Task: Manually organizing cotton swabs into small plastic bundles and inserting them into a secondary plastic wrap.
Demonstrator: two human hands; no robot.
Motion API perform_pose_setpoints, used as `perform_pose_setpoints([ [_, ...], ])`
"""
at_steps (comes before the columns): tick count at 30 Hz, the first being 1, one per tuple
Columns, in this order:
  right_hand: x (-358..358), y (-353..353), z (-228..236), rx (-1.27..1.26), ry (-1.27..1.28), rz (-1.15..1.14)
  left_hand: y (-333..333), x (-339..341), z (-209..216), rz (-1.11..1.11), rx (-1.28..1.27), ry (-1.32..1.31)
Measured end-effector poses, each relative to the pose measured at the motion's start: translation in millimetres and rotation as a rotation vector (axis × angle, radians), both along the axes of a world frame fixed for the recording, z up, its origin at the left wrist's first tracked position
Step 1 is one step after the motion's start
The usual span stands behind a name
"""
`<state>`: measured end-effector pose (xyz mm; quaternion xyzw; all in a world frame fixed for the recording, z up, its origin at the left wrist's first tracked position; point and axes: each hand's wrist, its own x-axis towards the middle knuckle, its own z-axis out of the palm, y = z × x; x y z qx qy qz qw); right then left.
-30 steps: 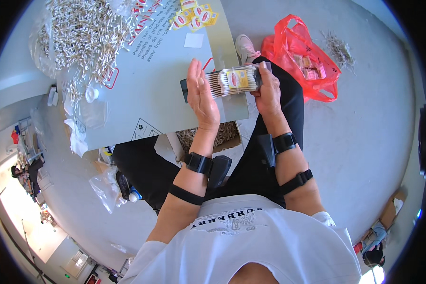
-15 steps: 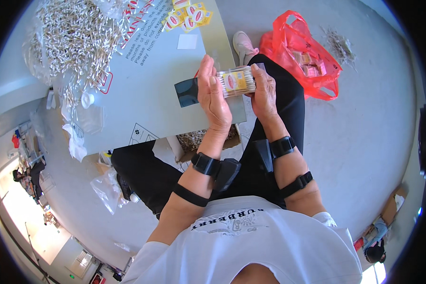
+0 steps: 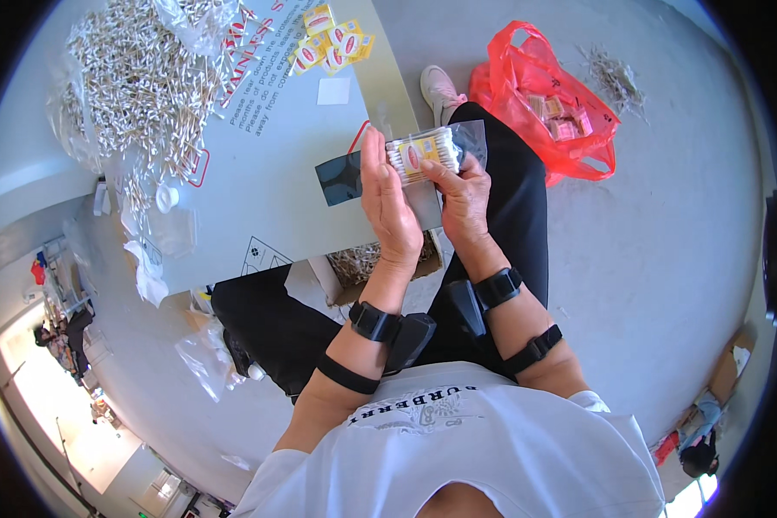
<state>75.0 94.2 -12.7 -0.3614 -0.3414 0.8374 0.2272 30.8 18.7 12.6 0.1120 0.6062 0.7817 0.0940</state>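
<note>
A clear plastic bag of cotton swabs (image 3: 443, 147) with a yellow label card sits between my hands, above the table's right edge. My right hand (image 3: 466, 194) grips it from below, thumb across the front, and the bag's loose clear end sticks out to the right. Against its left end rests my left hand (image 3: 388, 198), palm flat and fingers stretched upward. Under the left fingers a dark film sheet (image 3: 337, 179) lies on the table. Farther up are a white square card (image 3: 333, 91) and a small pile of yellow label cards (image 3: 337, 43).
A big heap of loose cotton swabs (image 3: 138, 78) covers the far left of the metal-topped table (image 3: 233, 207). To the right on the floor stands a red plastic bag (image 3: 527, 95) with pink packs inside. Under the table edge is a cardboard box (image 3: 325, 281) of swabs.
My right hand has shifted its grip lower, with the thumb now over the bag's front. The clear bag end now shows on the right. My left hand stays flat at the other end.
</note>
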Motion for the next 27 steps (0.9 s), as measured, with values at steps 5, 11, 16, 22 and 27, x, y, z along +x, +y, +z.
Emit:
perform_pose_setpoints([
  [5, -1.5, 0.2, -1.8, -0.065, 0.005, -0.022, -0.4, 2.1, 1.6, 0.039, 0.09, -0.08],
  [11, -5.9, 2.8, -0.1, -0.074, 0.002, -0.01, 1.1, 4.3, 2.2, -0.019, 0.033, -0.026],
  [16, -6.7, 1.8, 7.6, -0.054, 0.062, 0.029, -0.8, 3.2, -0.3, -0.021, -0.048, 0.027],
  [22, -7.0, 0.3, 6.9, -0.035, 0.017, 0.024, 2.8, 4.6, -0.8, -0.046, 0.008, -0.009],
  [27, -8.5, 0.8, 10.2, -0.029, 0.0, 0.025, 9.3, 6.5, -3.3, -0.04, 0.044, -0.022],
])
